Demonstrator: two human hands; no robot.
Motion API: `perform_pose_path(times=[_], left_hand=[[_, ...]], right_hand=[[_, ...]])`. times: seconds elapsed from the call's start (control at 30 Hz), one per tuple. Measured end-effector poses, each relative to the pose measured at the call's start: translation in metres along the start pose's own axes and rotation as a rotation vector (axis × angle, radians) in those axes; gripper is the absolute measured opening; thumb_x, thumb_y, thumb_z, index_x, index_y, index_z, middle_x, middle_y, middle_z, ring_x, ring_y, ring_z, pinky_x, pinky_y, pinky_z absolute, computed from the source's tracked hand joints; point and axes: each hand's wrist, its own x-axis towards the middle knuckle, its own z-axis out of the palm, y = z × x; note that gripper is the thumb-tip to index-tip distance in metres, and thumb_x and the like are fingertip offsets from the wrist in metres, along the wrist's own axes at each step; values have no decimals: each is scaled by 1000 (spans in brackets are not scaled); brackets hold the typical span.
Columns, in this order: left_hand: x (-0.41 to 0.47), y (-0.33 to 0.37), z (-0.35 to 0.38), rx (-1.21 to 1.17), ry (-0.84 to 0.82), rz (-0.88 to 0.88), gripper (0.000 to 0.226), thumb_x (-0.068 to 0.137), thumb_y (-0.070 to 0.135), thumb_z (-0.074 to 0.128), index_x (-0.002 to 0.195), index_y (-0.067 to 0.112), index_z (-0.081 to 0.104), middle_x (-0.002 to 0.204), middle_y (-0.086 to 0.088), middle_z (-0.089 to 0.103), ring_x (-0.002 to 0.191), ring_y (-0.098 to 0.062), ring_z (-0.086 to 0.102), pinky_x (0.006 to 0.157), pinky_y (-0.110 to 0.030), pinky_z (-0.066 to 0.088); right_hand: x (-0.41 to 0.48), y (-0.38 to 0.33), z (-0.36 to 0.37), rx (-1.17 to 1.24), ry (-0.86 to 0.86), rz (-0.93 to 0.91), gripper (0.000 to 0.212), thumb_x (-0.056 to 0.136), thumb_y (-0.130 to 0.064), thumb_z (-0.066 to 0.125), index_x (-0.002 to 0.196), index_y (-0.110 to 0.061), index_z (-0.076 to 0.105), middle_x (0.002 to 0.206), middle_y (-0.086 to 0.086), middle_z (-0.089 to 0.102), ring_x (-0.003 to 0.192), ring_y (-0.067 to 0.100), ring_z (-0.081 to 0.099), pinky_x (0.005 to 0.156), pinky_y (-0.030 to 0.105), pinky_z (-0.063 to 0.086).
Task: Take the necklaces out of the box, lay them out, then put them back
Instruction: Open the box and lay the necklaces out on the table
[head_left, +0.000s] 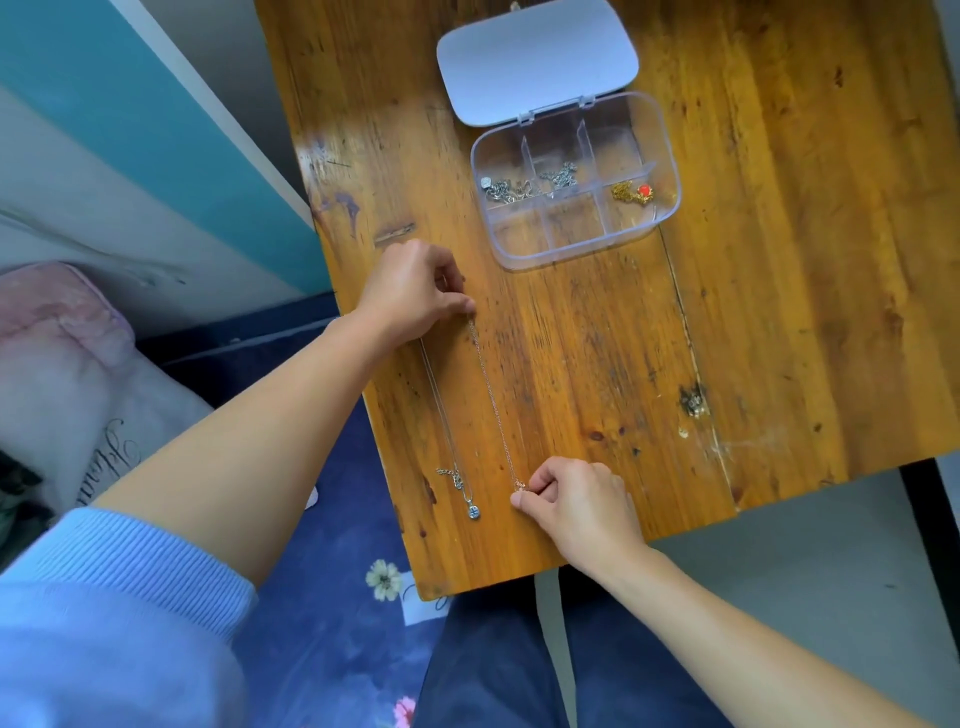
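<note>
A thin rose-gold necklace (491, 400) lies stretched along the wooden table (779, 312). My left hand (415, 291) pinches its far end and my right hand (576, 506) pinches its near end at the small pendant. Left of it a silver necklace (441, 410) with a blue pendant (474, 512) lies straight on the wood. The clear compartment box (670, 150) stands open at the back, its white lid (535, 57) folded flat. Inside are a silver chain (506, 189), a second silver chain (561, 176) and a gold chain with a red bead (634, 193).
The table's left edge runs close to my left arm, and the front edge lies just under my right wrist. A dark knot (693, 402) marks the wood at right. Below are a blue floral cloth (332, 597) and a pink cushion (57, 322).
</note>
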Motion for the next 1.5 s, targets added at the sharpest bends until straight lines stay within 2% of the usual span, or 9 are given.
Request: perform_pose_path(times=[0.13,0.27,0.43,0.57,0.8,1.0,1.27,1.37,1.5], left_hand=[[2,3,-3,-57,88,-11,25,81,32,75,93,10,72,80,-3,61,76,-18,55,67,-35,50],[5,6,-3,-156,211,-96,25,89,32,66,99,10,72,87,-7,66,79,-19,59,71,-35,52],[0,18,13,-413,47,-183,34,91,38,63,97,5,69,80,-8,67,62,-15,58,64,-30,49],[-6,25,26,-461,-87,-193,31,87,30,70,100,2,69,78,-8,65,63,-15,53,64,-26,46],[-8,31,35,-406,-84,-163,22,84,37,71,94,17,73,68,2,53,67,-17,47,67,-31,39],[-3,37,29,-430,-28,-130,20,85,38,70,91,20,74,62,9,47,61,-8,42,72,-29,35],[18,39,14,-477,-54,-157,38,90,49,57,95,15,74,90,-5,71,95,-26,65,94,-46,50],[25,31,13,-493,-42,-166,39,90,50,58,94,14,74,81,-2,66,85,-21,61,91,-45,49],[31,23,10,-516,-22,-219,36,89,48,61,90,15,74,73,6,62,76,-15,56,84,-38,49]], right_hand=[[1,11,-31,8,0,-7,32,79,-51,71,98,-26,70,69,-17,66,76,8,64,74,31,53],[22,16,-83,44,152,-36,20,77,-39,76,87,-22,74,64,-17,62,69,12,63,69,31,52],[69,-9,-129,112,351,-134,4,79,-27,74,80,-23,74,72,0,70,72,19,63,71,32,50],[114,-38,-140,-12,350,-182,10,82,-26,67,86,-23,75,87,-1,73,87,19,65,77,31,50],[151,-67,-122,-296,391,-292,32,84,-49,65,105,-26,72,104,2,73,100,26,64,72,33,44],[164,-76,-130,-374,427,-355,26,84,-44,63,103,-29,72,102,4,73,97,30,65,71,36,48],[187,-93,-137,-510,387,-315,22,87,-33,59,101,-19,69,102,10,70,96,35,63,70,37,41],[191,-98,-137,-402,360,-360,17,88,-32,58,94,-19,68,95,5,71,88,27,63,67,34,42],[183,-97,-155,86,439,-400,5,72,-24,66,75,-20,69,70,-5,66,71,14,62,65,28,49]])
